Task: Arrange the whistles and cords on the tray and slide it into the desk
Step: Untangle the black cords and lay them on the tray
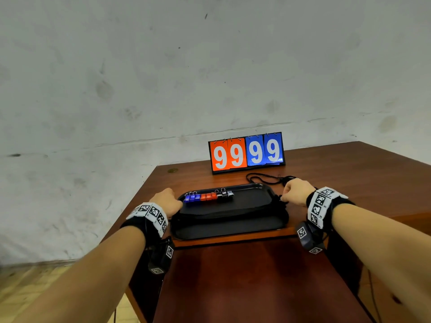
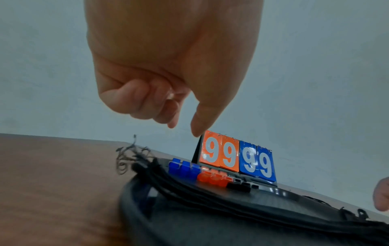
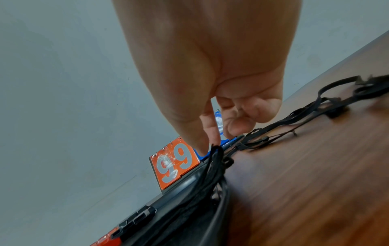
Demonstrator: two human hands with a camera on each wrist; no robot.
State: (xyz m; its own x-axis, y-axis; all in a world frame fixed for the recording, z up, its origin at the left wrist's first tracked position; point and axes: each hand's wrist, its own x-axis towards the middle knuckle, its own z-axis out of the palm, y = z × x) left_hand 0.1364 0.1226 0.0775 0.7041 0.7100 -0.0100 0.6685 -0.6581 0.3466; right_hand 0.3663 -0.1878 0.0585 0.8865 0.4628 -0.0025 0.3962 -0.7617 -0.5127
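My two forearms reach forward over a reddish-brown wooden desk [image 1: 326, 173], each wrist wrapped in a black band with white coded markers. Just past the near edge of the desk sits a black tray [image 1: 254, 226], long side toward me.

My left hand [image 1: 166, 202] is at the tray's left end. In the left wrist view its fingers are curled in toward the palm with the thumb pointing down, and nothing is held between them; it hovers above the tray's corner.

My right hand [image 1: 296, 191] is at the tray's right end. In the right wrist view the thumb and forefinger pinch the end of a bundle of black cords [image 1: 231, 212], which lies stretched across the middle of the tray from the left rim to the right.

Beyond the bundle, on the far half of the tray, the whistles [image 1: 208, 197] stand in one tight row: blue on the left, orange-red in the middle, black on the right.

Behind the tray's right corner, more black cords [image 1: 265, 177] lie loose on the desk.

Farthest back, near the grey wall, stands a flip scoreboard [image 1: 246, 153] showing 99 in orange and 99 in blue.
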